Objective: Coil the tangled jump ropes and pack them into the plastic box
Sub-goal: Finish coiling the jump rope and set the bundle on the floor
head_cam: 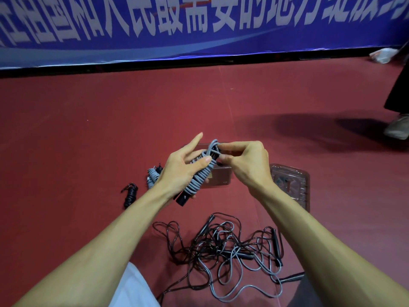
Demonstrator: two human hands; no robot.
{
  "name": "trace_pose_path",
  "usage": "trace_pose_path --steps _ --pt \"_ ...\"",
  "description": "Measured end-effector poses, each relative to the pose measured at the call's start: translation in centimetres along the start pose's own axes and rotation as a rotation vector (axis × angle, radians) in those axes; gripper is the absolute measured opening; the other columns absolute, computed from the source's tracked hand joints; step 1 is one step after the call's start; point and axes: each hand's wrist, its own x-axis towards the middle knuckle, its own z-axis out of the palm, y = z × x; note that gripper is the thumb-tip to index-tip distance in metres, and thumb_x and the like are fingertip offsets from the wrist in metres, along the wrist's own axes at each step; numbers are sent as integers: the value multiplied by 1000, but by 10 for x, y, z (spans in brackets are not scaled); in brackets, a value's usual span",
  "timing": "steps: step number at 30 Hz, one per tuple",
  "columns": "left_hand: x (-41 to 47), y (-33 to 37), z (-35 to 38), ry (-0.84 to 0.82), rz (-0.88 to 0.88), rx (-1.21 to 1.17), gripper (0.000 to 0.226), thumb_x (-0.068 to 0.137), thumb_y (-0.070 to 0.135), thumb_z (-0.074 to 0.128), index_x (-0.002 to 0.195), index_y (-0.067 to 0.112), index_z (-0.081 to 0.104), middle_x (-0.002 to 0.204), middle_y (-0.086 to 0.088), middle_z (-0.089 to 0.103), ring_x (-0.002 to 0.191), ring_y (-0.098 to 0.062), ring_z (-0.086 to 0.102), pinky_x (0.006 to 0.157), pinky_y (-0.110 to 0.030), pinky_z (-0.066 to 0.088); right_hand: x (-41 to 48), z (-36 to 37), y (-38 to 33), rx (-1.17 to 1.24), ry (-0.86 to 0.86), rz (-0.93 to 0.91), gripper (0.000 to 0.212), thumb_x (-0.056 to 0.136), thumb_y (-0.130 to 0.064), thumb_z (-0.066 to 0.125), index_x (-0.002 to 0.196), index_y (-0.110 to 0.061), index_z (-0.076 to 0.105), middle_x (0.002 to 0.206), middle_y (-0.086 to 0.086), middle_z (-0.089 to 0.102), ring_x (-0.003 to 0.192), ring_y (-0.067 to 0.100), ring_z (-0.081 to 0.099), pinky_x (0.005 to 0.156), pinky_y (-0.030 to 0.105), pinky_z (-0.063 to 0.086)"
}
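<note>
My left hand [180, 168] grips a grey jump rope [199, 181] wound tightly round its black handles, thumb pressed across the coils and index finger stretched out. At the top of that bundle, my right hand [245, 161] pinches the rope's end loop. Right behind the hands, a clear plastic box [219, 177] sits on the red floor, mostly hidden. To its right lies a clear lid [292, 185]. Near my knees is a tangled pile of black and grey ropes [225, 251]. Left of the box lie a coiled grey rope [152, 176] and a coiled black rope [130, 194].
A blue banner [199, 25] runs along the far edge of the red floor. Another person's dark garment and shoe [397, 127] stand at the right edge, casting a shadow on the floor. A white bag [381, 54] lies far right by the banner.
</note>
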Motion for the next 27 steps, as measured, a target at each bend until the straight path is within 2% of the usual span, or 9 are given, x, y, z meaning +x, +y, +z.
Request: trace_pose_path --steps 3,5,8,12,16,18,21,25,27 --pt "0 -4 -1 15 35 204 84 83 31 76 150 44 26 132 9 61 120 -16 60 106 -49 43 0 2 3 -4 52 -30 20 75 -2 79 84 -19 73 75 -5 72 69 5 69 74 25 58" --pt "-1 -6 0 6 65 333 93 81 36 77 153 40 19 130 14 62 127 -7 53 112 -42 37 2 3 6 -54 75 -50 24 73 -1 80 84 -16 64 71 -9 65 60 0 60 64 13 52" --pt "-4 -1 -1 49 98 542 98 80 44 75 153 43 9 128 25 60 130 -8 50 105 -42 40 1 4 7 -138 13 -31 26 74 -3 79 91 -15 62 74 -5 63 61 3 56 60 12 46" --pt "-7 5 -2 54 133 764 96 84 45 68 152 46 0 127 34 56 123 -12 55 87 -36 43 4 2 7 -51 -136 87 39 73 -8 65 112 -14 65 103 0 67 89 13 66 81 33 57" --pt "-5 3 -3 27 130 808 97 83 44 66 152 45 -2 131 34 54 115 -12 59 80 -33 38 7 3 8 111 -210 215 12 86 -18 63 87 -9 72 76 0 67 60 8 63 67 34 58" --pt "-4 -1 -1 -39 104 811 97 83 45 66 153 45 -2 132 33 53 113 -12 59 83 -35 41 10 3 12 36 -161 208 18 83 -25 71 68 -16 68 68 -3 66 67 14 64 76 42 58" --pt "1 -10 2 -98 47 769 86 79 47 66 151 45 19 126 28 60 110 -20 62 91 -43 47 13 2 11 -72 -110 175 26 85 -20 68 60 -19 62 67 -5 65 75 16 61 79 36 50" --pt "10 -19 6 -68 21 592 43 76 45 69 118 49 63 63 23 62 62 -18 63 62 -36 51 17 -2 6 24 -44 108 23 91 -16 63 68 -16 61 66 1 62 64 16 57 68 37 51" --pt "12 -18 11 -53 21 518 36 78 39 72 114 41 68 57 20 59 49 -8 52 57 -32 49 21 -6 5 132 12 119 24 93 -15 61 69 -15 61 62 1 59 58 14 54 63 33 48"
